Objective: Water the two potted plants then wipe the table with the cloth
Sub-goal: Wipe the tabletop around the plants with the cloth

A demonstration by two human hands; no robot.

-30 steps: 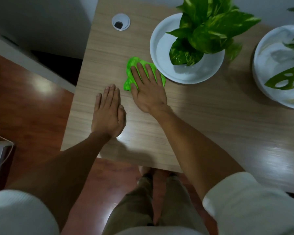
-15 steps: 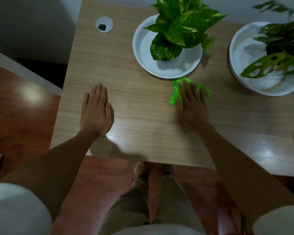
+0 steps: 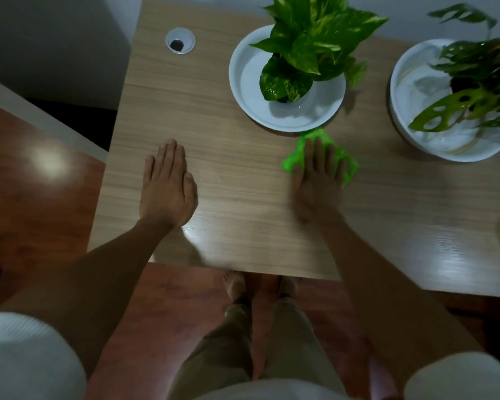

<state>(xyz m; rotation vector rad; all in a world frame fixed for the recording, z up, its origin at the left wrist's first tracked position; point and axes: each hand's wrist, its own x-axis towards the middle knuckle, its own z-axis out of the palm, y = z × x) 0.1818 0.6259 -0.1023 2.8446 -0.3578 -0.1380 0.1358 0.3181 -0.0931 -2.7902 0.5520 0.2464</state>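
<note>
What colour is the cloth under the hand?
Bright green; the cloth shows best in the head view.

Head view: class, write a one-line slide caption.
Right hand presses the green cloth flat on the table beside the left hand.

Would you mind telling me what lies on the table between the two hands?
Nothing: in the head view only bare wood of the table lies between the left hand, resting flat, and the right hand, pressing the green cloth.
</note>
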